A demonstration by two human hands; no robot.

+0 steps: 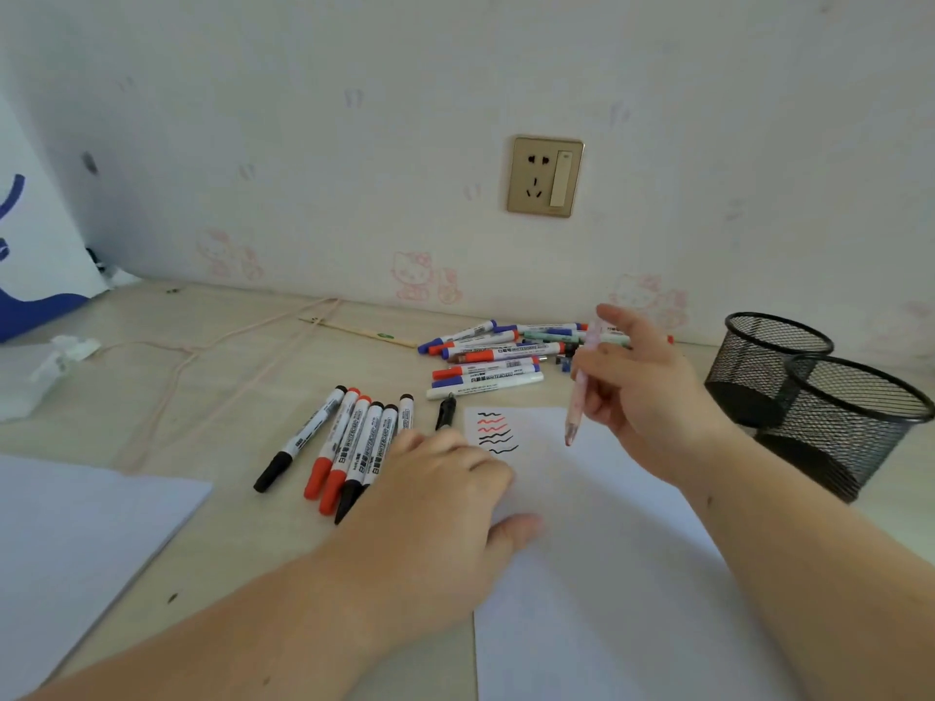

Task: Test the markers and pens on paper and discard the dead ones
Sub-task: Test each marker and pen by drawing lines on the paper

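Observation:
A white sheet of paper [597,523] lies on the desk with several black and red wavy test lines [497,431] at its top left corner. My right hand [642,387] grips a pale pink pen [577,402], tip down, just above the paper. My left hand [440,493] rests flat on the paper's left edge. To the left of the paper lies a row of several capped black and red whiteboard markers [344,442]. A pile of blue, red and other markers [491,356] lies behind the paper. A small black pen [445,412] lies beside the paper's top corner.
Two black mesh cups [809,392] stand at the right. Another white sheet [76,538] lies at the near left. A pink cord [227,346] and crumpled white paper [55,361] lie at the far left. The wall with a socket [545,177] stands behind.

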